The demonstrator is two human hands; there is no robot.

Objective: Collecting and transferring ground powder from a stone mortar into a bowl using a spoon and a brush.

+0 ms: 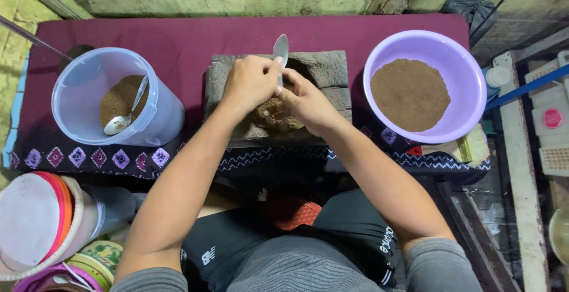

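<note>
At the far left corner of the table (195, 37), draped in a maroon cloth, a clear tub (106, 99) holds brown powder and a spoon (121, 120) leaning against its inner wall. Below the table's left edge lies a stack of plastic lids (35, 224). At the centre of the table sits a grey wooden block (329, 69) with a hollow carved in it, and both hands meet over that hollow. The left hand (252, 81) is curled closed around the handle of a second spoon (280, 48), whose bowl sticks up past the knuckles toward the back edge. The right hand (305, 102) is pressed against the left, fingers bent down onto a brown lump (274, 119) in the hollow; whether it pinches the lump or only pushes on it cannot be told. The work in hand looks like packing or scraping the brown stuff in the mould, and it would go best with the block held still, the spoon kept low and steady, and even pressure so nothing spills onto the cloth. At the right edge stands a lilac bowl (456, 61) with a wide flat heap of the same brown powder.
</note>
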